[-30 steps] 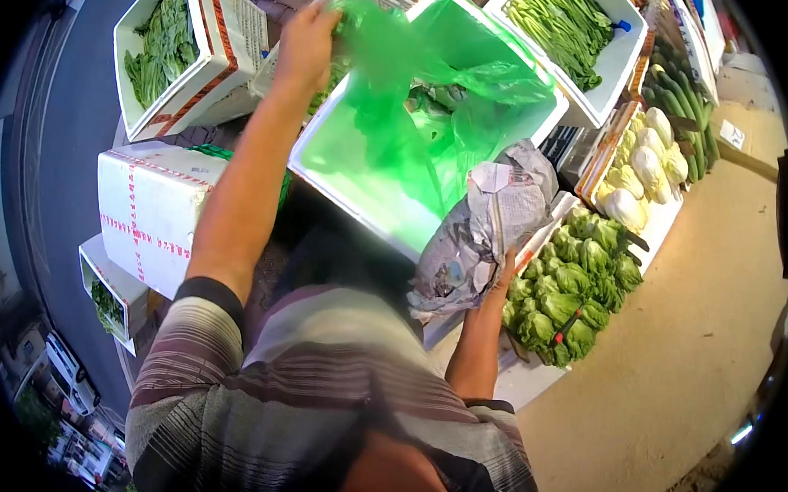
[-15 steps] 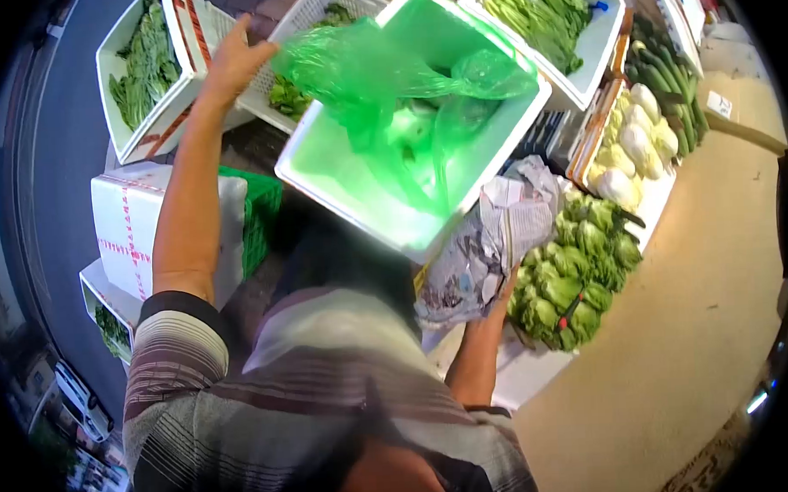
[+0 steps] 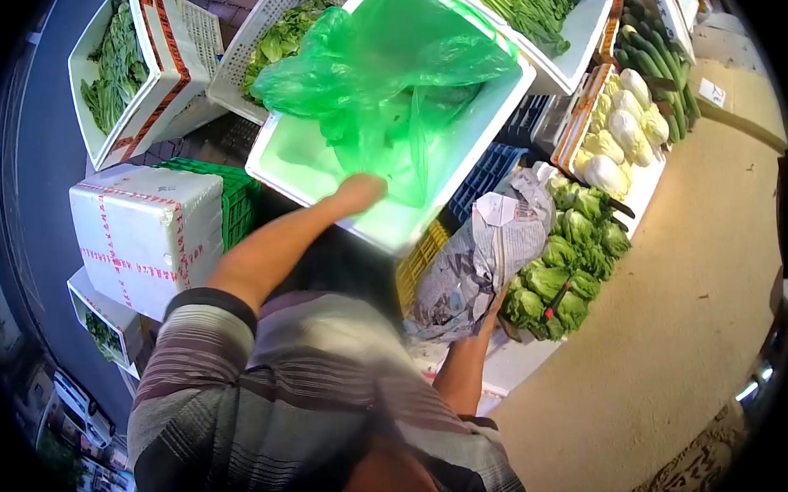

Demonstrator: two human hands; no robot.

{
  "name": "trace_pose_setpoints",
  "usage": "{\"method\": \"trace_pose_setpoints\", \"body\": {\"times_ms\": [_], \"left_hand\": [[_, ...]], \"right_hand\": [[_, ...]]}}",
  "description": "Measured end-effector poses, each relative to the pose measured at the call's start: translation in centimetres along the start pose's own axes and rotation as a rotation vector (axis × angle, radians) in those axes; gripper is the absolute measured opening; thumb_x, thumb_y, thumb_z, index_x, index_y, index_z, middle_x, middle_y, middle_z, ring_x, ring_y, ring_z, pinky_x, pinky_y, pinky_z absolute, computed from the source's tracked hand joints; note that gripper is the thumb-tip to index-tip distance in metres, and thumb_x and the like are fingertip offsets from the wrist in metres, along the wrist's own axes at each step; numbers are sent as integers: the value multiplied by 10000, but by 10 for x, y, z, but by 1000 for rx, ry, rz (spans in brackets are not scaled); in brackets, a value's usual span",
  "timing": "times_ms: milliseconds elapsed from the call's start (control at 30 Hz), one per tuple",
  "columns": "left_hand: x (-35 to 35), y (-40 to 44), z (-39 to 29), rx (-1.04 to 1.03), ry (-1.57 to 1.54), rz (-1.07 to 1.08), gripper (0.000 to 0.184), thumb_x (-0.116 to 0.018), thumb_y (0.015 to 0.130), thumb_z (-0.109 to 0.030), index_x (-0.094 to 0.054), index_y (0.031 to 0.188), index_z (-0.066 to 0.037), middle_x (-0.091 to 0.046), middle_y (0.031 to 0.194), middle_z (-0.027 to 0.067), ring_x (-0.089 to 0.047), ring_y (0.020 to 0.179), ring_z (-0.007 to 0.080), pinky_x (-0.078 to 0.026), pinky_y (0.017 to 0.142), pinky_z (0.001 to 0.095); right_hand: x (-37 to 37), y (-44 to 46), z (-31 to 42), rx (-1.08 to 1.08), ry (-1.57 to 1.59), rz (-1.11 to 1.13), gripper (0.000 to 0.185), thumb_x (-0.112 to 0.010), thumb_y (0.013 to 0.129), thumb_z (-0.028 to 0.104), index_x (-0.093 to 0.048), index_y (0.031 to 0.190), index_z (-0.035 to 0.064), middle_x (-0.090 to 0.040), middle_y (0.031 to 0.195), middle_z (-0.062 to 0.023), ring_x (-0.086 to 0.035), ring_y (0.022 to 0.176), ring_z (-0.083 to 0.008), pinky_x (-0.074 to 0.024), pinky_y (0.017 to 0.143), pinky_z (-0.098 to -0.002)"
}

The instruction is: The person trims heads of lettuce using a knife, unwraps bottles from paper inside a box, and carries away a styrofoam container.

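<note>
My left hand (image 3: 362,193), smeared by motion, is over the near left wall of a white foam box (image 3: 289,163). A thin green plastic bag (image 3: 386,70) drapes over the far part of that box and hangs into it. The hand is close to the bag's lower folds; whether it touches them I cannot tell. Something pale lies beneath the bag, too veiled to name. My right hand (image 3: 494,314) grips a bundle wrapped in newspaper (image 3: 486,251) from its right side and below, its fingers mostly hidden. The bundle's contents are covered by the paper.
Lettuces (image 3: 571,265) with a red-and-black-handled tool (image 3: 556,300) lie right of the bundle, with Chinese cabbages (image 3: 626,126) beyond. A box of leafy stalks (image 3: 524,7) adjoins the foam box. To the left stand a taped white box (image 3: 147,230) and a green crate (image 3: 233,196).
My left hand has come from the far left, beyond the foam box, down and right to its near wall. The green bag has sunk and spread. My right hand keeps hold of the newspaper-wrapped bundle.
</note>
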State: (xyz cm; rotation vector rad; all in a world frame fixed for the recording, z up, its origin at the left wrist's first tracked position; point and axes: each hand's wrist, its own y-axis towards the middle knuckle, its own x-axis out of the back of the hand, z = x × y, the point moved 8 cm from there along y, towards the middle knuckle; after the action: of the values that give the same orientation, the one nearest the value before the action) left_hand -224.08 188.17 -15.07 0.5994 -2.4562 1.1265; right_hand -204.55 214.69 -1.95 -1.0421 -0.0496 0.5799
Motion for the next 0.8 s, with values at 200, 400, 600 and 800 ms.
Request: {"method": "trace_pose_setpoints", "body": {"times_ms": [200,400,600,800], "left_hand": [[229,-38,87,107,-96,-942,305,-593,882,-228,-649,1070,6,-690,982,177,-649,872,346,-503,790,430],[317,-87,154,230,-461,-851,311,-595,896,-256,-661,1063,-2,-662,808,70,-607,755,143,-463,673,307],[268,-155,156,401,-923,-899,502,-671,869,-192,-534,1299,26,-659,1025,121,-638,819,188,-509,707,301],[150,-128,25,74,-984,-513,402,-592,957,-186,-550,1307,7,-623,1207,103,-585,1069,180,-459,959,321]], "right_hand": [[1,11,2,17,13,27,713,-423,942,561,-421,1433,43,-487,1395,-183,-492,1225,-371,-391,1042,-504],[24,12,-6,59,-31,16,738,-405,947,587,-403,1453,51,-466,1426,-186,-471,1255,-381,-368,1068,-514],[-39,3,5,18,6,188,561,-611,875,324,-507,1329,11,-618,1211,-146,-627,1049,-299,-515,920,-425],[-117,13,0,256,-360,321,454,-633,897,178,-518,1294,-10,-625,1119,-70,-580,962,-157,-475,859,-294]]}}
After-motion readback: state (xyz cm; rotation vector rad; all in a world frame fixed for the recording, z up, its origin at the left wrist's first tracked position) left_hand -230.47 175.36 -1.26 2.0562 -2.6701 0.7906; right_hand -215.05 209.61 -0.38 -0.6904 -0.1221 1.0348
